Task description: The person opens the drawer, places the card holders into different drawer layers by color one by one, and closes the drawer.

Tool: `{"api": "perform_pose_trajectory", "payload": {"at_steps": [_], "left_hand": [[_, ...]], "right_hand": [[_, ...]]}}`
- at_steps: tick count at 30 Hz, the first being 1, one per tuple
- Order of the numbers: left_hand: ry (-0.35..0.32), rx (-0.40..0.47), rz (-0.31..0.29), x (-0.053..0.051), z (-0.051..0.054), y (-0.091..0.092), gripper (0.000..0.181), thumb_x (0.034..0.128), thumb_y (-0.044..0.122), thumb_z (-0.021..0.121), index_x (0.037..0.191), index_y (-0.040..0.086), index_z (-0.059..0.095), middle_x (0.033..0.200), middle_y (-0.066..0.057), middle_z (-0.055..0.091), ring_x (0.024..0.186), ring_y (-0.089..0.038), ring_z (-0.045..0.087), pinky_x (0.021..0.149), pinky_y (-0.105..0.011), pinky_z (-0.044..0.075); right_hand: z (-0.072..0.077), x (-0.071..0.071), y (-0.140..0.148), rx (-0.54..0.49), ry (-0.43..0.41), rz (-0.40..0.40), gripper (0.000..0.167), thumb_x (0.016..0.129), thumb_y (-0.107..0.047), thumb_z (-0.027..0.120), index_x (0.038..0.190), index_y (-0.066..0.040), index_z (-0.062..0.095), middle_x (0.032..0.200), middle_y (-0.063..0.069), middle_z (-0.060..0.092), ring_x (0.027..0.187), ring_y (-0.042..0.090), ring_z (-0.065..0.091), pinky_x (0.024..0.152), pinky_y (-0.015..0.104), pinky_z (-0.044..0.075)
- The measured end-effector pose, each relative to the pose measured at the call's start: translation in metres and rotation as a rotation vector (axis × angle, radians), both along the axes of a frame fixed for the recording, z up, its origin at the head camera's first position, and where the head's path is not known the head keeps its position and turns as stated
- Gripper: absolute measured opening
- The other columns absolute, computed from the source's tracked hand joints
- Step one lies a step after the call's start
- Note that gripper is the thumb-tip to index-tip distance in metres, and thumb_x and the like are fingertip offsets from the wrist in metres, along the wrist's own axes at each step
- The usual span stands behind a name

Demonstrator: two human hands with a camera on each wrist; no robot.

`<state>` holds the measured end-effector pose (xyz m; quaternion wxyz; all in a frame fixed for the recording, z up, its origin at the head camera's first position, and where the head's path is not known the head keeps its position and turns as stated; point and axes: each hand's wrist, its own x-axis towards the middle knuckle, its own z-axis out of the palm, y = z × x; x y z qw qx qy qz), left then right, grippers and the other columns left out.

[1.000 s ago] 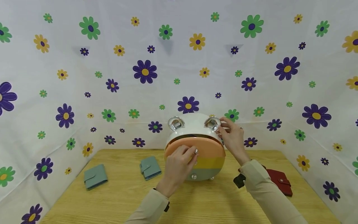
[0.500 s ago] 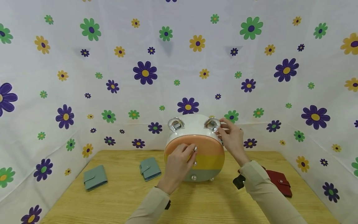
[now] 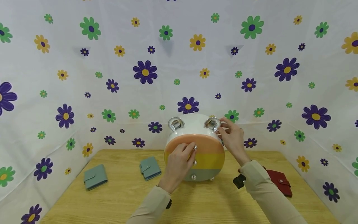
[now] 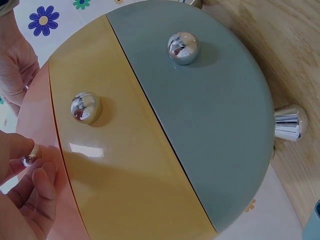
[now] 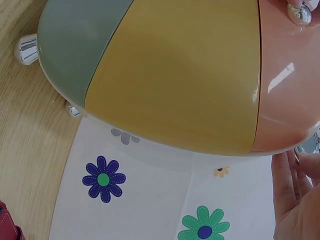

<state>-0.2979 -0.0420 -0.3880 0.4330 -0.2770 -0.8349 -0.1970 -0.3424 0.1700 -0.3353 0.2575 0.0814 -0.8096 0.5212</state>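
Observation:
A rounded white drawer cabinet stands on the table, its front banded orange, yellow and grey-green, each band with a silver knob. My left hand pinches the knob of the orange top drawer, which sits flush with the body. The left wrist view also shows that knob between thumb and finger. My right hand grips the silver ear at the cabinet's upper right; in the right wrist view the fingers are partly hidden behind the cabinet's edge.
Two teal wallets lie left of the cabinet, the nearer one close to my left hand. A red wallet lies at the right, partly behind my right sleeve. Flowered cloth encloses the table behind and at both sides.
The orange top drawer has moved in: the dark gap above it has gone. My left hand has moved slightly up and inward with the knob. My right hand has stayed at the ear.

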Motion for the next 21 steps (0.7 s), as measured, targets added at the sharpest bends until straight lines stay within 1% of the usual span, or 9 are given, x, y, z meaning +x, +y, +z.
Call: {"api": "perform_pose_trajectory", "payload": {"at_steps": [6, 11, 17, 21], "left_hand": [[0.002, -0.004, 0.010, -0.0004, -0.0005, 0.0000, 0.024, 0.0900, 0.019, 0.072, 0.114, 0.015, 0.068, 0.091, 0.001, 0.064, 0.074, -0.010, 0.054, 0.061, -0.019, 0.050], [-0.016, -0.001, -0.009, -0.0003, 0.0009, -0.0002, 0.028, 0.0897, 0.018, 0.073, 0.117, 0.013, 0.069, 0.093, -0.001, 0.065, 0.076, -0.011, 0.055, 0.065, -0.020, 0.051], [-0.015, 0.003, -0.021, 0.0005, 0.0022, -0.0010, 0.028, 0.0893, 0.017, 0.073, 0.116, 0.013, 0.070, 0.095, -0.001, 0.067, 0.078, -0.012, 0.056, 0.067, -0.021, 0.052], [-0.029, 0.030, -0.043, 0.0020, 0.0021, -0.0036, 0.028, 0.0883, 0.015, 0.074, 0.116, 0.012, 0.071, 0.097, -0.001, 0.069, 0.080, -0.012, 0.058, 0.070, -0.021, 0.053]], "right_hand": [[0.0006, -0.0004, -0.0004, -0.003, -0.012, -0.001, 0.031, 0.096, -0.009, 0.060, 0.127, -0.014, 0.060, 0.119, 0.018, 0.068, 0.088, 0.030, 0.072, 0.070, 0.030, 0.060], [0.0018, -0.0006, 0.0009, -0.008, -0.026, -0.003, 0.032, 0.097, -0.011, 0.060, 0.128, -0.014, 0.060, 0.121, 0.017, 0.068, 0.090, 0.029, 0.072, 0.071, 0.030, 0.060], [0.0016, -0.0004, 0.0008, -0.013, -0.034, -0.007, 0.033, 0.097, -0.011, 0.060, 0.130, -0.014, 0.059, 0.121, 0.019, 0.067, 0.090, 0.030, 0.072, 0.073, 0.029, 0.059], [-0.0002, -0.0001, 0.0007, -0.013, -0.038, -0.004, 0.033, 0.097, -0.011, 0.060, 0.130, -0.015, 0.059, 0.121, 0.018, 0.067, 0.090, 0.029, 0.072, 0.072, 0.028, 0.059]]}}
